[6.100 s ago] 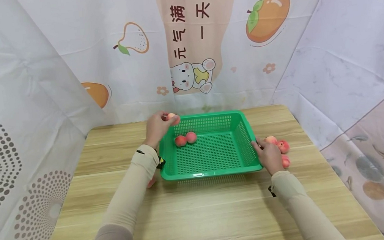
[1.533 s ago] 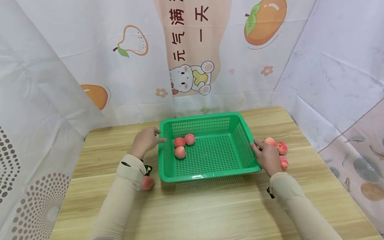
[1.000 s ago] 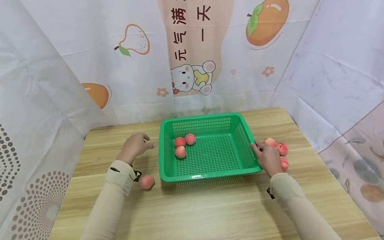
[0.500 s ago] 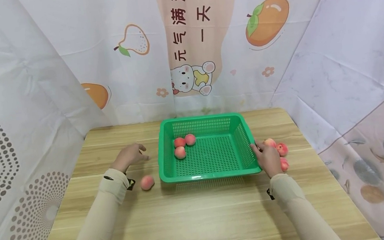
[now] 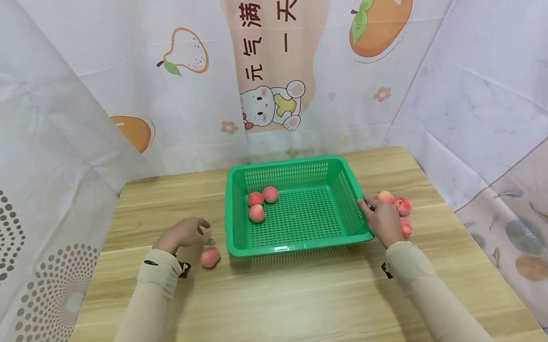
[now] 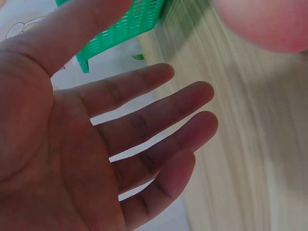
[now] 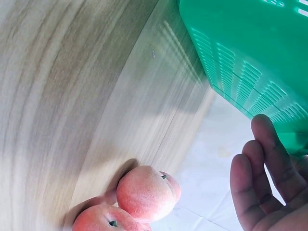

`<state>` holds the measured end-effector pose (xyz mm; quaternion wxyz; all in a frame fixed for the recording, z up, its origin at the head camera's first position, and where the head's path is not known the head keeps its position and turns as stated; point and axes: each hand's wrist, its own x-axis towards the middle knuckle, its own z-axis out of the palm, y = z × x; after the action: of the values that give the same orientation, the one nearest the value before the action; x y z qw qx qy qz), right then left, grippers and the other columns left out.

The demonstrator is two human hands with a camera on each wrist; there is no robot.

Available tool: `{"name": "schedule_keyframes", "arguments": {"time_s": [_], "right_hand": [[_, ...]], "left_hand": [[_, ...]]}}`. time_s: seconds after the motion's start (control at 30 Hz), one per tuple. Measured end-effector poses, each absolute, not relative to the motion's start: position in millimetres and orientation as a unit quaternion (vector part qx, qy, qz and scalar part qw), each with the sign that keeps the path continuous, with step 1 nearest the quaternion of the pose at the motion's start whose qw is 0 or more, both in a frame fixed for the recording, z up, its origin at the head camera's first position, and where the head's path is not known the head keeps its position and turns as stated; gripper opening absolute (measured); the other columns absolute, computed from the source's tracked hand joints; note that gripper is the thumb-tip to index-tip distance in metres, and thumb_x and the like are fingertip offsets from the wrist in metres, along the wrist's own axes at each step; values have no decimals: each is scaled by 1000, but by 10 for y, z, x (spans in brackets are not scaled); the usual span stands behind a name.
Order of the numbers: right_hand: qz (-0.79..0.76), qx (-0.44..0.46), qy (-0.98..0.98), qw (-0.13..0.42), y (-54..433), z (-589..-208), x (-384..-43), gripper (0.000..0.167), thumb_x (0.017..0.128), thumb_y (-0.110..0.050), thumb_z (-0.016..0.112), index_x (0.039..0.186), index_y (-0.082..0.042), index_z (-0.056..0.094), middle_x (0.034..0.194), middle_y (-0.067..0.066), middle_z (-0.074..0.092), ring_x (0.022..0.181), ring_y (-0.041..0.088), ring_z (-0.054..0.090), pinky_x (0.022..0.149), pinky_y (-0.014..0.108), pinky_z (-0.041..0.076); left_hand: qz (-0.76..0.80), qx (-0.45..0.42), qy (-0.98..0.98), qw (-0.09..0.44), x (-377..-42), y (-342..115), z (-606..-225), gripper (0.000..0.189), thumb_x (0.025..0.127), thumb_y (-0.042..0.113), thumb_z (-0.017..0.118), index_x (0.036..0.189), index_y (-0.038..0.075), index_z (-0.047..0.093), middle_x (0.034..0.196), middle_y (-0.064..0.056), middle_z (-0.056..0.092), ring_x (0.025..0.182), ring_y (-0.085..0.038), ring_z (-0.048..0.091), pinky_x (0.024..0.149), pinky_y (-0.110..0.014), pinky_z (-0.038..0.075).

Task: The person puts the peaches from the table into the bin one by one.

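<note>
My left hand hovers with loosely bent, spread fingers just above and left of a peach on the table. The left wrist view shows the palm with nothing in it, and the peach at the upper right. A green plastic basket with slotted walls stands in the middle; three peaches lie together at its left side. At the basket's right rim, my right hand holds on with the thumb over the edge and the fingers along the outer wall.
Beside my right hand, several more peaches lie on the wooden table; two show large in the right wrist view, a red-yellow peach among them. Printed curtains hang behind and along both sides.
Earlier my left hand held a peach over the basket; that peach now lies inside with two others. The left hand has moved left, then down toward the table peach. My right hand stays at the rim.
</note>
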<state>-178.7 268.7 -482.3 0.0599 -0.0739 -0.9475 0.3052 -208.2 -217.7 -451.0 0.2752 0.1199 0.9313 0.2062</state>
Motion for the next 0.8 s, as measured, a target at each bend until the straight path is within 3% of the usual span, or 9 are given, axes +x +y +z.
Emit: {"name": "schedule_keyframes", "arguments": {"time_s": [0.37, 0.8], "right_hand": [[306, -81, -947, 50, 2686, -4825, -1800, 52, 102, -41, 47, 137, -3, 54, 130, 27, 59, 108, 42, 59, 92, 56, 45], [308, -79, -947, 57, 2681, -4821, -1799, 48, 102, -35, 50, 136, -2, 54, 128, 27, 59, 103, 41, 61, 88, 55, 46]], "left_hand": [[235, 117, 922, 283, -1996, -2226, -4636, 59, 78, 28, 80, 124, -4, 61, 115, -25, 67, 110, -40, 62, 93, -56, 47], [234, 111, 920, 294, -1885, -2233, -4707, 50, 81, 31, 78, 117, -1, 66, 118, -20, 66, 115, -39, 58, 98, -55, 44]]}}
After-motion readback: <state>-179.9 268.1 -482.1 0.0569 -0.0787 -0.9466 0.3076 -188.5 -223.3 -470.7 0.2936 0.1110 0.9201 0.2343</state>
